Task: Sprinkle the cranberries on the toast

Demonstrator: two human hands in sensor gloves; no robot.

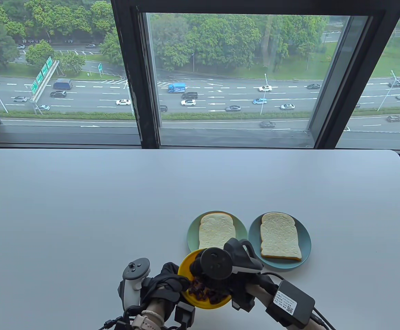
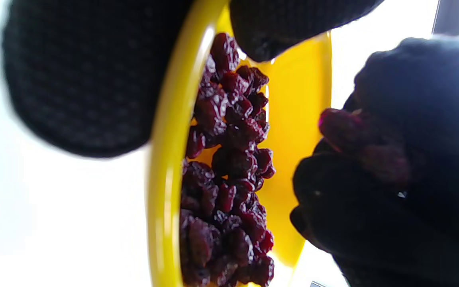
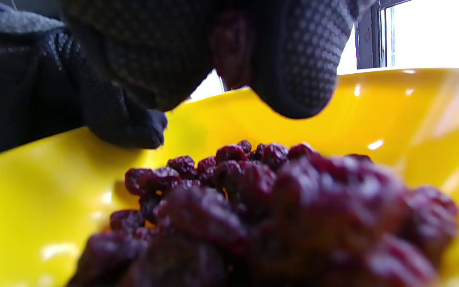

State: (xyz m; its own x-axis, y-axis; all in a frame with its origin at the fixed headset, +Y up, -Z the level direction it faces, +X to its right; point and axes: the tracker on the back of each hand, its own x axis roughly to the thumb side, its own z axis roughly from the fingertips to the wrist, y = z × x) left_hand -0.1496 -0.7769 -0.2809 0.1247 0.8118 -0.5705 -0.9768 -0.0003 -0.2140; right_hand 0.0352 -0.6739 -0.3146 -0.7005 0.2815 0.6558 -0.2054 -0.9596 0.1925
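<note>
Dark red, wrinkled dried cranberries (image 2: 225,175) lie heaped in a shallow glossy yellow bowl (image 1: 186,266) at the near edge of the white table (image 1: 83,213). Judged from the frames, the step in hand is the pick-up: a portion is being taken from the heap, and no berry is visible on either slice yet.

The right hand (image 1: 220,271) is over the bowl with its fingers curled together; in the left wrist view a few cranberries sit pinched between its gloved fingertips (image 2: 333,179), just beside the heap. The right wrist view shows the same fingertips just above the pile, with something dark red between them.

The left hand (image 1: 165,282) grips the bowl at its left rim, thumb inside the rim and fingers outside, as the left wrist view shows.

Two slices of pale white toast are the targets. One slice (image 1: 216,231) lies on a light green round plate (image 1: 193,237) touching the far side of the bowl; the other slice (image 1: 279,237) lies on a blue round plate (image 1: 306,247) just to the right.

The next move calls for lifting the pinch clear of the rim, carrying it over a slice, and loosening the fingertips gradually so the berries scatter rather than drop in a clump
</note>
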